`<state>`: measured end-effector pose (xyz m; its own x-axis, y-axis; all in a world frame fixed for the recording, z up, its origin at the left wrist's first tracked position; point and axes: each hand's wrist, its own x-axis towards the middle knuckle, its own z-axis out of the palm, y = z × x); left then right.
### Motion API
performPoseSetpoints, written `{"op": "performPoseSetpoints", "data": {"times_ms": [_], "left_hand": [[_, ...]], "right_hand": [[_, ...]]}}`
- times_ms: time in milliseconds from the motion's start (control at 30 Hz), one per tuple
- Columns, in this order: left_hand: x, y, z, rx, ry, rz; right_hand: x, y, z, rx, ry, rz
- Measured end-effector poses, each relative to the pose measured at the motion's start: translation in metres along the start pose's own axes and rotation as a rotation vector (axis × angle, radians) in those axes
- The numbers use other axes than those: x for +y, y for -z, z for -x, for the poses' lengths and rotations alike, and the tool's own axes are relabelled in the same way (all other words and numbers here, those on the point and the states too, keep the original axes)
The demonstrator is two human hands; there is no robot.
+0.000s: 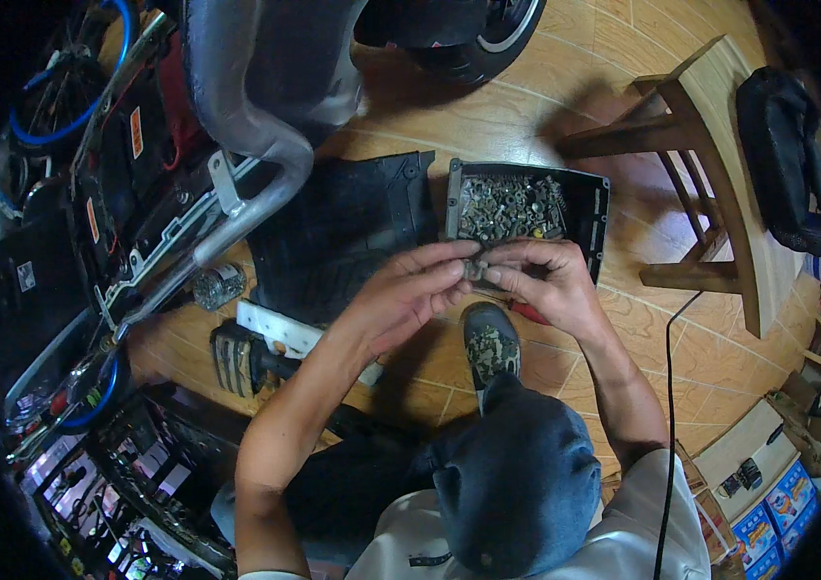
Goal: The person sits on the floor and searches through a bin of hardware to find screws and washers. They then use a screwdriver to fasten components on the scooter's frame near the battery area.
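Observation:
My left hand and my right hand meet over the near edge of a black box. Between their fingertips they pinch a small grey metal piece, perhaps a nut or bolt; its exact kind is too small to tell. Both hands are closed on it. Many loose screws, bolts and other small metal parts fill the left side of the box. A red-handled tool lies partly hidden beneath my right hand.
A black plastic panel lies left of the box. A silver tubular frame with batteries stands further left, beside a jar of small parts. On the right are a wooden chair and a black cable. My shoe is below my hands.

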<state>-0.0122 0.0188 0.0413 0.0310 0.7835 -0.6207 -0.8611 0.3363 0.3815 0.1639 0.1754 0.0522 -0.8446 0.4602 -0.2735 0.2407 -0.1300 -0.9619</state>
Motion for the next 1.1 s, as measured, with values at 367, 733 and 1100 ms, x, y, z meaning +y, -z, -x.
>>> {"op": "performPoseSetpoints", "data": {"times_ms": [367,733,1100], "left_hand": [[-0.002,0.007,-0.001,-0.054,-0.037,-0.103],[-0.004,0.009,0.000,-0.021,-0.024,-0.086],[-0.008,0.004,0.003,0.073,0.024,-0.140]], "right_hand": [[-0.008,-0.004,-0.001,0.042,0.235,0.172],[-0.010,-0.014,0.006,0.059,0.181,0.155],[0.003,-0.016,0.016,0.097,0.119,0.095]]}}
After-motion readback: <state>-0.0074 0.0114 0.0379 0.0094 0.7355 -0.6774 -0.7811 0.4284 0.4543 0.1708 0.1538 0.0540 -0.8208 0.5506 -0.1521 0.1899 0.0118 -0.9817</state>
